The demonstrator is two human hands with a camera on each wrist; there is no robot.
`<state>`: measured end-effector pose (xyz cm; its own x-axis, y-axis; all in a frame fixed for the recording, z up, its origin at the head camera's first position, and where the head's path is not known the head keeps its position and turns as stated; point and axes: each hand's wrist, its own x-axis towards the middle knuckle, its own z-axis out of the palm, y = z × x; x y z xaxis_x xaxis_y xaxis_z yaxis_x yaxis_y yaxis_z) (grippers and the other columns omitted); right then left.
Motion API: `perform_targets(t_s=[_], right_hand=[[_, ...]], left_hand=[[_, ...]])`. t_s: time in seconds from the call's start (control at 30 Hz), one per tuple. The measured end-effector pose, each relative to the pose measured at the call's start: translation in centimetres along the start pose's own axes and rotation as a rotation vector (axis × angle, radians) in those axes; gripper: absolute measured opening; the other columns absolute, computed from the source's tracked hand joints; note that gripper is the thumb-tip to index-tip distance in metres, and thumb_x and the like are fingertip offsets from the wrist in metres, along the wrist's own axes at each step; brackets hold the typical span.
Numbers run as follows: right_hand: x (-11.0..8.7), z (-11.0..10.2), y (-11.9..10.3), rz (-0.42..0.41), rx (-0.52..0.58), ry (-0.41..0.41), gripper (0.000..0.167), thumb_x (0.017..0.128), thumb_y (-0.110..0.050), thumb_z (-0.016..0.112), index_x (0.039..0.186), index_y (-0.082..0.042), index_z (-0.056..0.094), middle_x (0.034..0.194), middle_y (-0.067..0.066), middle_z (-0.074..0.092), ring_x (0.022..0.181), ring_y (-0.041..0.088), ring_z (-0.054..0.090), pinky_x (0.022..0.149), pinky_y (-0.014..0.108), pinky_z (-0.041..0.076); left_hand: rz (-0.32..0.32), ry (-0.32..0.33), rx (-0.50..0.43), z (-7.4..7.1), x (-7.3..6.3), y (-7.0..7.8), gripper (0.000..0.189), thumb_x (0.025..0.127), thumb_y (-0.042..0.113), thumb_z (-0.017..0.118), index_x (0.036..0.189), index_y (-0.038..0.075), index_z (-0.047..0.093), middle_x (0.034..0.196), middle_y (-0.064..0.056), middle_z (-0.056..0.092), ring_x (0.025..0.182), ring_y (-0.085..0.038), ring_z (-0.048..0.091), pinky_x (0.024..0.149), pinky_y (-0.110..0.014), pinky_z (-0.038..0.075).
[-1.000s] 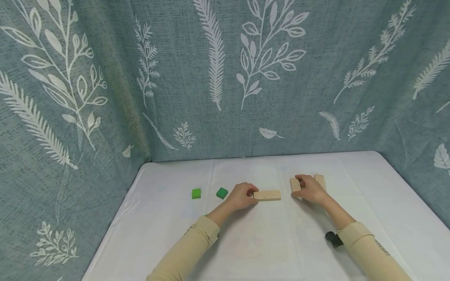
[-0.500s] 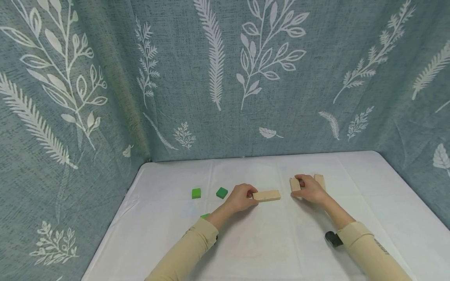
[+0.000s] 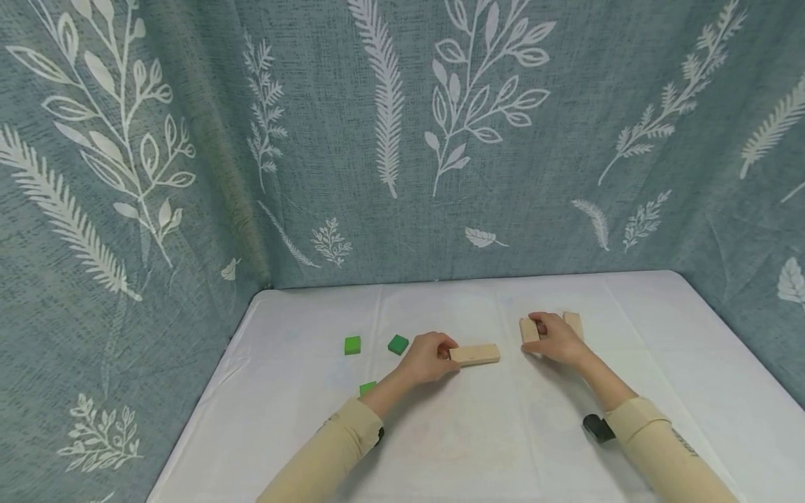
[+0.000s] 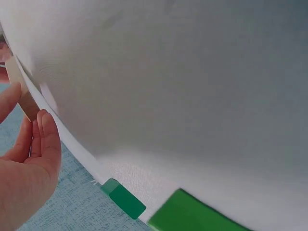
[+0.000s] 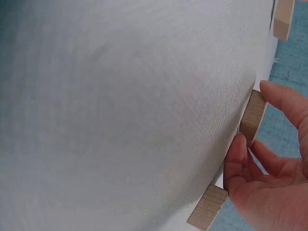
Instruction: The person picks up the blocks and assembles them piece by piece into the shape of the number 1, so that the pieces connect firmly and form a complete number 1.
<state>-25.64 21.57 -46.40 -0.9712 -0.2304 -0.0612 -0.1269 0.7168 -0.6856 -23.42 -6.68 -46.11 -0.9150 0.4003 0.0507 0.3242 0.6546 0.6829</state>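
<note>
In the head view my left hand (image 3: 428,358) pinches the left end of a long plain wooden block (image 3: 476,355), which lies slightly tilted on the white table. The left wrist view shows the thumb and fingers on the end of that block (image 4: 29,105). Farther right, my right hand (image 3: 558,340) grips a second wooden block (image 3: 529,331), thumb at the near end and fingers at the far end. It stays apart from the first block. A third wooden block (image 3: 573,323) lies just behind the right hand, partly hidden by it.
Left of my left hand lie a dark green block (image 3: 398,344) and a bright green block (image 3: 353,345). Another green block (image 3: 367,388) is partly covered by my left forearm. A black object (image 3: 596,427) shows beside my right sleeve. A patterned curtain (image 3: 402,230) rises behind the table.
My left hand has shifted slightly left and nearer, drawing the long wooden block along and turning it a little. A green block has come into view beside the left forearm. The right hand stays put.
</note>
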Motion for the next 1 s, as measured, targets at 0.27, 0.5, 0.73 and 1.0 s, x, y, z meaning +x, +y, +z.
perform_targets(t_s=[0.27, 0.5, 0.73, 1.0], right_hand=[[0.0, -0.1, 0.1, -0.016, 0.001, -0.001, 0.070, 0.085, -0.014, 0.073, 0.136, 0.017, 0.038, 0.129, 0.037, 0.044, 0.115, 0.047, 0.049, 0.093, 0.054, 0.044], [0.0, 0.0, 0.2, -0.022, -0.001, 0.004, 0.069, 0.085, -0.014, 0.074, 0.136, 0.016, 0.040, 0.127, 0.036, 0.046, 0.113, 0.046, 0.050, 0.093, 0.055, 0.043], [0.0, -0.1, 0.3, -0.032, -0.006, 0.009, 0.068, 0.085, -0.015, 0.073, 0.136, 0.016, 0.039, 0.127, 0.036, 0.046, 0.113, 0.046, 0.049, 0.093, 0.056, 0.042], [0.0, 0.0, 0.5, -0.034, 0.007, 0.005, 0.068, 0.086, -0.014, 0.072, 0.137, 0.016, 0.039, 0.128, 0.036, 0.045, 0.114, 0.047, 0.049, 0.093, 0.055, 0.042]], left_hand=[[-0.027, -0.007, -0.084, -0.3, -1.1, 0.1, 0.030, 0.078, 0.008, 0.079, 0.105, -0.001, 0.068, 0.085, -0.003, 0.064, 0.075, -0.009, 0.055, 0.068, -0.023, 0.047], [-0.022, -0.008, -0.146, -0.3, -2.3, 0.3, 0.031, 0.077, 0.008, 0.080, 0.104, -0.001, 0.069, 0.084, -0.004, 0.065, 0.074, -0.009, 0.056, 0.067, -0.023, 0.047], [-0.028, -0.009, -0.163, -0.1, -3.4, 0.5, 0.030, 0.075, 0.007, 0.080, 0.101, -0.001, 0.069, 0.082, -0.003, 0.064, 0.072, -0.008, 0.054, 0.065, -0.022, 0.046], [-0.035, -0.019, -0.189, 0.0, -5.0, 0.7, 0.028, 0.074, 0.007, 0.081, 0.099, 0.000, 0.070, 0.079, -0.002, 0.063, 0.070, -0.007, 0.054, 0.064, -0.021, 0.046]])
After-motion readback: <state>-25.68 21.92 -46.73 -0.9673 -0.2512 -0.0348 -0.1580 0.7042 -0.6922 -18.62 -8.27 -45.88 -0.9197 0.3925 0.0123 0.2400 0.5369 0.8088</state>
